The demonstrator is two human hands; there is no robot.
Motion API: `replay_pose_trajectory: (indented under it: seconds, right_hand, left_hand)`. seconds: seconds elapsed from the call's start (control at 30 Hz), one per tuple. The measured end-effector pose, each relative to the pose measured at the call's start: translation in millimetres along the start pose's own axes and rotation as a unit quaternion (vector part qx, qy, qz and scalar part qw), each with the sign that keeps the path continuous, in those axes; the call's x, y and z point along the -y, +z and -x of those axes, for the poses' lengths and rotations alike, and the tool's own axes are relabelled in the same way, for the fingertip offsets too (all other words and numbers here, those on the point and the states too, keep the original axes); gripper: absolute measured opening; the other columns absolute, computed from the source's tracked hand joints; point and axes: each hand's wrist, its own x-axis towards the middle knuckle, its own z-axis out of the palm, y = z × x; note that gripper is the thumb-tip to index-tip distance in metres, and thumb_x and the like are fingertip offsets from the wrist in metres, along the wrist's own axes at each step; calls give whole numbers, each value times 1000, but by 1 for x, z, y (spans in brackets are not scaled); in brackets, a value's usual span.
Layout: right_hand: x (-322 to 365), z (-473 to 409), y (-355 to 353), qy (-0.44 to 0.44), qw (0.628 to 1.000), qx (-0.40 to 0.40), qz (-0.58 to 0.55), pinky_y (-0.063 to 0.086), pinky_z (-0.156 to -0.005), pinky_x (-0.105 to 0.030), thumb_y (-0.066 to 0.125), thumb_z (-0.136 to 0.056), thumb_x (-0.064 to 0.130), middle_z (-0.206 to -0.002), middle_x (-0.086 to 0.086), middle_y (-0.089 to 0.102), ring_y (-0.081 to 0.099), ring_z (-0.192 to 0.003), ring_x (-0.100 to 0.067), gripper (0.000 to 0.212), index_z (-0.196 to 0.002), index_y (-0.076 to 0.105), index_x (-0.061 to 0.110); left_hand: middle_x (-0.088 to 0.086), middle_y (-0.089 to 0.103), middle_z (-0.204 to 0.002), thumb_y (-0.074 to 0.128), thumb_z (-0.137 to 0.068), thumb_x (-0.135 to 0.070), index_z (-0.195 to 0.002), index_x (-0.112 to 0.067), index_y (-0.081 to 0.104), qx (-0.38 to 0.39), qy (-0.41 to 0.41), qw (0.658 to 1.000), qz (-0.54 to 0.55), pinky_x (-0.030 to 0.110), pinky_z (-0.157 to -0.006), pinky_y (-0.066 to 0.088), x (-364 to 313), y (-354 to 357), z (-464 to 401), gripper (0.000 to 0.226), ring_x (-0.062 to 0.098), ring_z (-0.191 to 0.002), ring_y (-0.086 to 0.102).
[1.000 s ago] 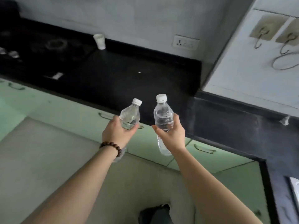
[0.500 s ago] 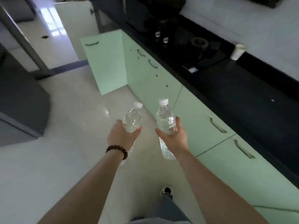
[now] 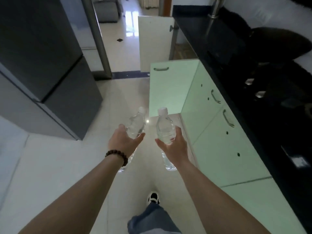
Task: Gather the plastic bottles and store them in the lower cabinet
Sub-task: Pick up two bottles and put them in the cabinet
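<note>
- Left hand wrapped round the middle of a clear plastic bottle, thumb on one side, fingers hidden behind it; white cap up, tilted slightly right.
- Right hand gripping the second bottle mid-body, thumb across the front, fingers curled at its right side; bottle close to upright, base sticking out below my palm.
- Bottles side by side, apart, both held over the pale floor.
- Bead bracelet on my left wrist.
- Green lower cabinets just right of my right hand; one green door stands open ahead.
- Black countertop above them.
- Dark fridge on the left.
- One shoe and my jeans leg below.
</note>
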Motion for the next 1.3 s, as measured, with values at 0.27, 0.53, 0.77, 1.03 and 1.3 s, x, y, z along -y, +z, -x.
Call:
replay_pose_trajectory:
  seconds: [0.27,0.53,0.77,1.03,1.3]
  right_hand:
    - [48,-162,35,-4,998,49,-30,41,-69,-23,78,-64,50,-100,0,61,59,-85,-17,71,-121,39,32]
    - [87,-308,94,-16,998,50,-33,44,-67,-20,79,-65,49,-105,0,62,60,-89,-19,69,-120,40,31]
    - [148,-468,176,-2,998,27,-56,54,-84,-41,79,-68,49,-113,-3,61,62,-98,-24,77,-129,38,24]
    - [194,-614,202,57,984,-60,-155,52,-71,-19,82,-66,39,-107,7,61,62,-93,-6,67,-120,43,30]
    - [153,-717,195,179,957,-176,-143,43,-71,-25,82,-65,41,-92,17,62,61,-83,-4,69,-120,42,32]
  left_hand:
    - [-6,54,-87,66,-68,-69,-101,-19,47,-36,-46,998,10,28,-59,40,-41,-14,-142,63,15,-74,52]
    - [-3,58,-101,66,-70,-67,-117,-15,49,-34,-46,998,29,32,-68,50,-39,-20,-295,72,14,-81,56]
    - [-2,57,-98,66,-68,-69,-114,-15,49,-15,-21,999,20,29,-61,44,-33,-40,-495,73,16,-82,54]
    - [-6,55,-87,65,-69,-69,-103,-22,47,51,50,997,-22,27,-54,38,-87,-52,-687,61,14,-75,55]
    - [-10,49,-83,66,-70,-67,-97,-26,43,133,160,978,-26,29,-63,41,-153,24,-813,54,14,-77,52]
